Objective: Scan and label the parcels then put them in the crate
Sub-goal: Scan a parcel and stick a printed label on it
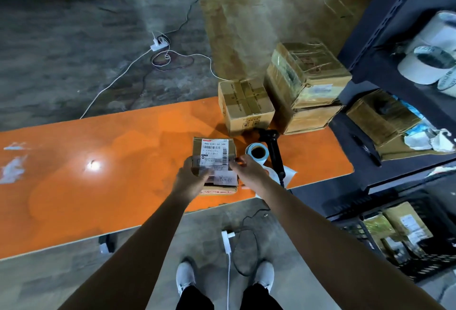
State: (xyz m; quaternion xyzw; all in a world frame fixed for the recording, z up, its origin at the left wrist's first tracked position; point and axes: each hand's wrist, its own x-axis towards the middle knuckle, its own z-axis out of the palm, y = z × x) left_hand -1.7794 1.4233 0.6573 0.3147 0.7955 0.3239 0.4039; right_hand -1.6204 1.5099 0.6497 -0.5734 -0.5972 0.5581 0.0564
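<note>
We see the parcel [213, 161], a small brown box, sitting on the near edge of the orange table [98, 186], with both hands on it. A white label [214, 151] with barcodes covers the far part of the parcel's top. More pale paper lies on the near part, too blurred for us to read.

The left hand [191, 175] grips the parcel's left side, its fingers [197, 161] curled together over the top edge. The right hand [249, 171] is at the parcel's right top edge. Its thumb and forefinger are pinched together there, where the label ends. We cannot tell whether they nip the paper alone or the cardboard too, as the hand is smeared by blur.

Just right of the parcel a pale blue label roll [256, 153] stands on end, and just beyond the roll lies a black scanner [274, 151]. Behind and to the right of the parcel stands a taped box [245, 107], with two stacked boxes [306, 75] beside it.

Well to the right of the parcel and nearer to us, below table height, sits the black crate [417, 269], with wrapped parcels already inside. A dark shelf [370, 38] rises further right of the parcel.
</note>
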